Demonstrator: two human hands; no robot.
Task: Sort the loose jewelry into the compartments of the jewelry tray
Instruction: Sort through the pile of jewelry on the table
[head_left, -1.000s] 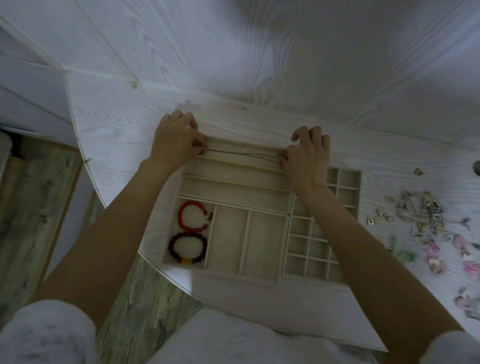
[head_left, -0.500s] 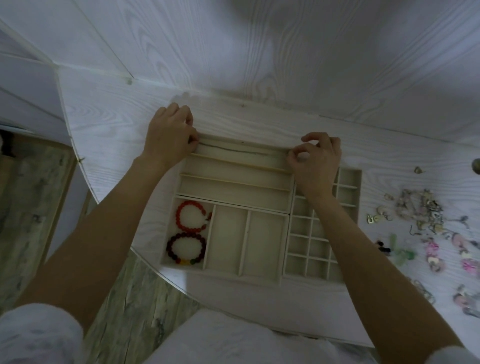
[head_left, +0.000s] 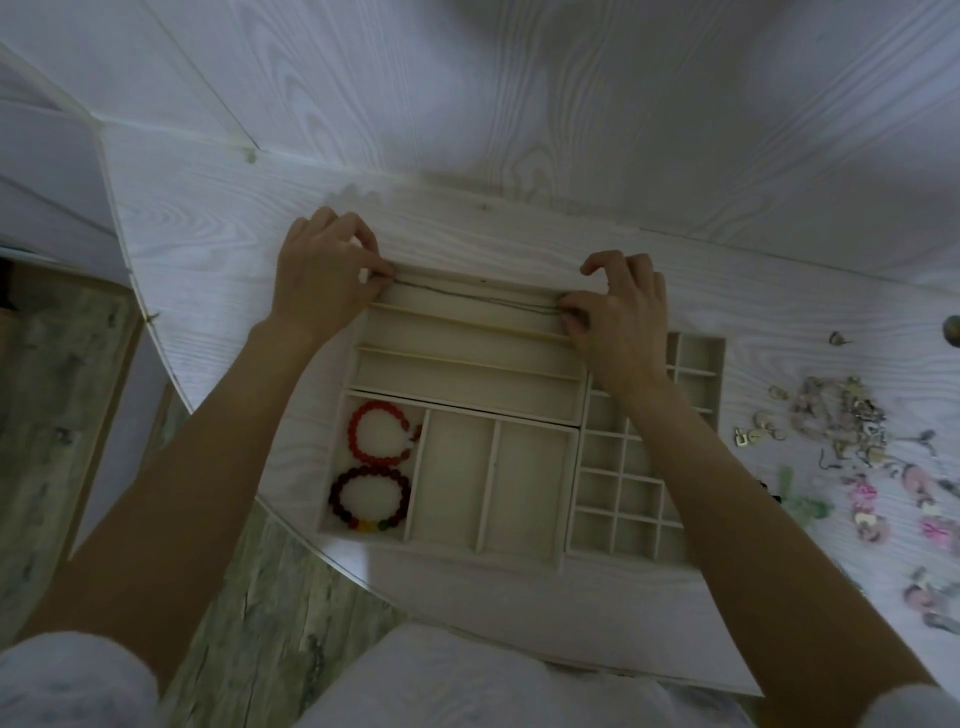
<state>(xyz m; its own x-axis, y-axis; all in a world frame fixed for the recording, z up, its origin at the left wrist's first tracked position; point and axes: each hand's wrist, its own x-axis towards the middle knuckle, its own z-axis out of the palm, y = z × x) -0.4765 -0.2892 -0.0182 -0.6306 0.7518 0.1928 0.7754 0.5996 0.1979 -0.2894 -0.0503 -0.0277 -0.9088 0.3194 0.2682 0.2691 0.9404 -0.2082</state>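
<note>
White table (head_left: 208, 249): my left hand (head_left: 322, 275) and right hand (head_left: 618, 322) pinch a thin necklace (head_left: 467, 296) over the tray's (head_left: 519, 558) top slot; 2 bracelets (head_left: 374, 467) sorted, pile (head_left: 852, 441) at right still waits

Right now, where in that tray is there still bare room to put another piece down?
Two long slots below the thin chain and two wide compartments right of the bead bracelets look bare. The loose pile crowds the table's right.
</note>
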